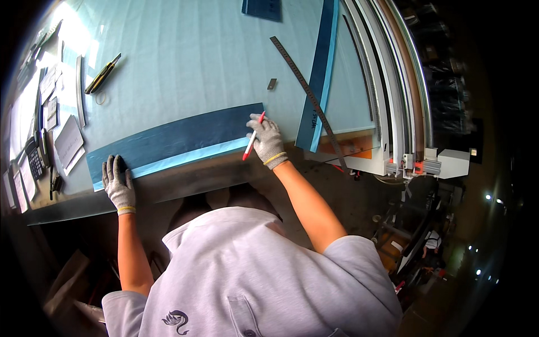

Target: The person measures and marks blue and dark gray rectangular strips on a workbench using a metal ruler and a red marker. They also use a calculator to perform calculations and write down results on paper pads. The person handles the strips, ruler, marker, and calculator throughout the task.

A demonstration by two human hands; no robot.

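Note:
A long dark blue strip (pixel 185 133) with a light blue border lies along the near edge of the table. My left hand (pixel 119 183), in a grey knit glove, rests flat on the strip's left end with its fingers stretched out. At the strip's right end is my gloved right hand (pixel 266 139), closed round a red and white pen (pixel 254 136) that slants across the fingers. To the right of that hand, a long dark metal ruler (pixel 306 90) lies across a second dark blue strip (pixel 317 84).
A yellow and black utility knife (pixel 103 74) lies at the left, beside a thin metal strip (pixel 80 90). Papers (pixel 70 141) and a calculator (pixel 35 162) line the left edge. A small metal plate (pixel 272 84) sits mid-table. Long rails (pixel 387 73) border the right side.

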